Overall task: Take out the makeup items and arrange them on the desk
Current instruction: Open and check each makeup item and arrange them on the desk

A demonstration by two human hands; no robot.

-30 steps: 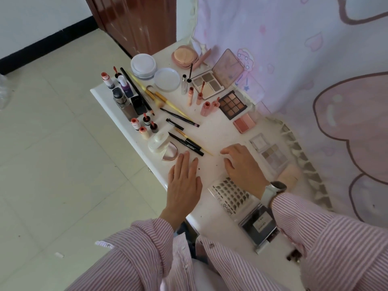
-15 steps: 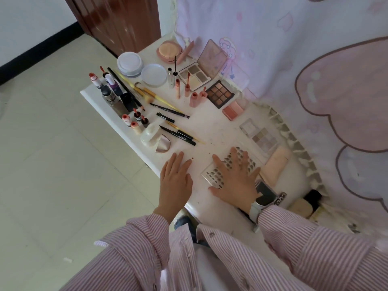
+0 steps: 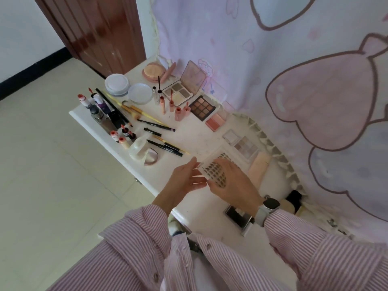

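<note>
A clear false-lash case [image 3: 211, 166] with rows of dark lashes is lifted and tilted just above the white desk [image 3: 195, 139], near its front edge. My left hand [image 3: 182, 179] pinches the case's left edge between thumb and fingers. Under the case lies my right hand [image 3: 235, 185], which grips it from the right; its fingers show through the clear plastic. Laid out on the desk are a nine-pan brown palette [image 3: 202, 107], an open palette with a mirror lid [image 3: 180, 92], a pink blush [image 3: 215, 122] and a pale eyeshadow palette [image 3: 245, 147].
Brushes and pencils [image 3: 155, 122] lie mid-desk, small bottles [image 3: 94, 106] stand at the left edge, and round white compacts [image 3: 117, 84] sit at the back. A peach tube [image 3: 259, 168] and a black compact [image 3: 237, 215] lie near my right wrist. A pink curtain hangs on the right.
Half a second ago my right hand pressed flat on the lash case and my left lay flat on the desk. Now both hands hold the case, raised off the desk.
</note>
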